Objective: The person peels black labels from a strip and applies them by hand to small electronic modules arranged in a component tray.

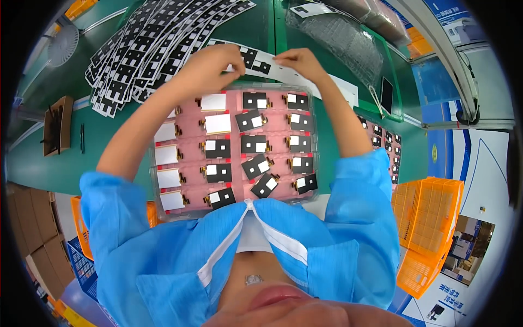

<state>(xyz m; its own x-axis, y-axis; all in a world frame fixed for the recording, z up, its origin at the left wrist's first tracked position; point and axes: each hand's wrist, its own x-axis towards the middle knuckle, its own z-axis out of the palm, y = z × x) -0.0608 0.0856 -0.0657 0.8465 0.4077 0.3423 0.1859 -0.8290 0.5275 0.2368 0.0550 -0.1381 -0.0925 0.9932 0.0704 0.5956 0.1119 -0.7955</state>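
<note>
A white backing strip with black die-cut stickers point(248, 58) lies across the green table, just beyond the tray. My left hand point(212, 68) is over its left part, fingers curled in; what they pinch, if anything, is hidden. At the strip's bare white stretch, my right hand point(302, 62) closes thumb and index finger on its edge. Below both hands sits a clear plastic tray point(311, 109) with a pink lining, holding rows of small flat panels with gold connector tails. Several show plain white faces, like this white panel point(166, 154); others carry black stickers, like this black-covered panel point(254, 144).
A fanned pile of sticker strips point(139, 52) covers the back left. A brown box point(57, 125) and a black pen point(82, 138) lie left. Rightward are clear plastic packaging point(340, 43), a phone point(386, 95), a second panel tray point(396, 150) and an orange crate point(430, 218).
</note>
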